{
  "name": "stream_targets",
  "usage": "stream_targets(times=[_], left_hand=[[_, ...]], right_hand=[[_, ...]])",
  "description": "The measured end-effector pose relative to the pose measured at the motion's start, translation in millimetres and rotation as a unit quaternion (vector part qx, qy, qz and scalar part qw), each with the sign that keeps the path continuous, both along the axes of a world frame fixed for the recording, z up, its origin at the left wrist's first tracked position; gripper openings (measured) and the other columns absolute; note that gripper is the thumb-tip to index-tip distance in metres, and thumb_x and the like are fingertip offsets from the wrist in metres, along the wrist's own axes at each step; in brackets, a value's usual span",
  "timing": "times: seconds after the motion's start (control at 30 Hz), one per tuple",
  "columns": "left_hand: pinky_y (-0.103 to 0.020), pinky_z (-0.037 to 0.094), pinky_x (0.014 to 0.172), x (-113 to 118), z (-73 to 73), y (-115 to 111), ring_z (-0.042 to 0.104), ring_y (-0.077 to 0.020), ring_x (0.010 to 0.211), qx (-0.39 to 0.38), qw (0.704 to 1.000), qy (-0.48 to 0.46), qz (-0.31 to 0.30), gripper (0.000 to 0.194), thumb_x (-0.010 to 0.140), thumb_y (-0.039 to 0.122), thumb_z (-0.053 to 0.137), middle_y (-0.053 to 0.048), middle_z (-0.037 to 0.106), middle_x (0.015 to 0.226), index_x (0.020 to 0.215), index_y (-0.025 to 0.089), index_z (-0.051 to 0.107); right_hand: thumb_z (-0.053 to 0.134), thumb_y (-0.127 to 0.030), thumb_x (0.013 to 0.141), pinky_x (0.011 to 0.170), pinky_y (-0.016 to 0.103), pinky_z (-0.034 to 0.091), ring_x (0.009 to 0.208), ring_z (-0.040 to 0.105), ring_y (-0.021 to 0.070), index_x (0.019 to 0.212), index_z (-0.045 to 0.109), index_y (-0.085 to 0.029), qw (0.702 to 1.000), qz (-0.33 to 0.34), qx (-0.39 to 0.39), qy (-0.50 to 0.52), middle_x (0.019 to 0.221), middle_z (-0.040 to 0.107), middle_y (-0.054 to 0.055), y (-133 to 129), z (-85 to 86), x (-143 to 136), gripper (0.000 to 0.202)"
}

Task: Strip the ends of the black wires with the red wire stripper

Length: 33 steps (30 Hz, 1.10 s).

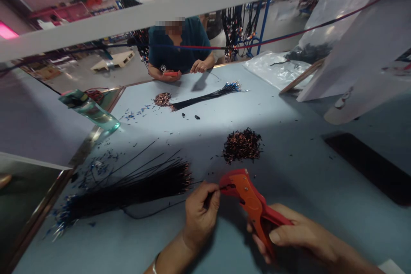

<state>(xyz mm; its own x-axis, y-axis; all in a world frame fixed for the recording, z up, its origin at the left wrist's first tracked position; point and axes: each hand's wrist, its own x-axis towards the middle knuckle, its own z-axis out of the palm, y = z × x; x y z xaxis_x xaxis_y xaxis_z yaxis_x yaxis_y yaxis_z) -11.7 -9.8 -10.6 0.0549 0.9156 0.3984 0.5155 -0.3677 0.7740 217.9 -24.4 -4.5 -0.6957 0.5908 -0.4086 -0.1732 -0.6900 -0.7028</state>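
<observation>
Now, left hand tight on wire, right hand around red stripper, green bottle, contents unclear

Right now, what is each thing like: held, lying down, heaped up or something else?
Left grip: pinching a thin dark wire
Right grip: wrapped around the red-orange tool
Red-orange tool: held, handles apart
Near wire bundle: lying, strands loose
Near pile: heaped
Far wire bundle: lying, blue end fanned
Far pile: heaped
Bottle: lid on
Plastic bag: crumpled
Dark slab: lying flat
</observation>
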Motion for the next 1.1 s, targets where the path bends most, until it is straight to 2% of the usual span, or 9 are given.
stream_targets(times=[0.6, 0.93, 1.1], left_hand=[[-0.018, 0.046, 0.056, -2.5, -3.1, -1.6, 0.059, -0.0109, 0.057, -0.014, 1.000, -0.019, -0.001, 0.015, 0.086, 0.017, 0.056, -0.001, 0.066, 0.064, 0.079, 0.016, 0.069], [-0.018, 0.046, 0.054, -2.8, -1.3, -0.4, 0.060, -0.0108, 0.054, -0.022, 1.000, -0.008, 0.001, 0.018, 0.086, 0.018, 0.055, -0.001, 0.066, 0.061, 0.077, 0.015, 0.070], [-0.018, 0.047, 0.053, -1.9, 3.3, -0.2, 0.062, -0.0113, 0.053, -0.027, 1.000, -0.003, 0.001, 0.019, 0.086, 0.018, 0.054, -0.001, 0.069, 0.061, 0.077, 0.016, 0.071]], right_hand=[[0.074, -0.054, 0.067, 0.049, 0.024, 0.044, 0.051, 0.056, 0.0117, 0.089, 0.057, -0.013, 0.998, 0.003, 0.029, -0.047, 0.067, 0.058, 0.002, -4.4, -16.3, -5.6, 0.049], [0.069, -0.061, 0.071, 0.046, 0.021, 0.040, 0.048, 0.051, 0.0098, 0.078, 0.055, -0.014, 0.995, 0.040, 0.073, -0.061, 0.058, 0.053, -0.001, 0.0, -11.9, -6.4, 0.049], [0.071, -0.059, 0.069, 0.041, 0.017, 0.035, 0.043, 0.048, 0.0071, 0.071, 0.052, -0.015, 0.995, -0.018, 0.066, -0.079, 0.053, 0.052, -0.002, -5.1, -9.6, -12.8, 0.048]])
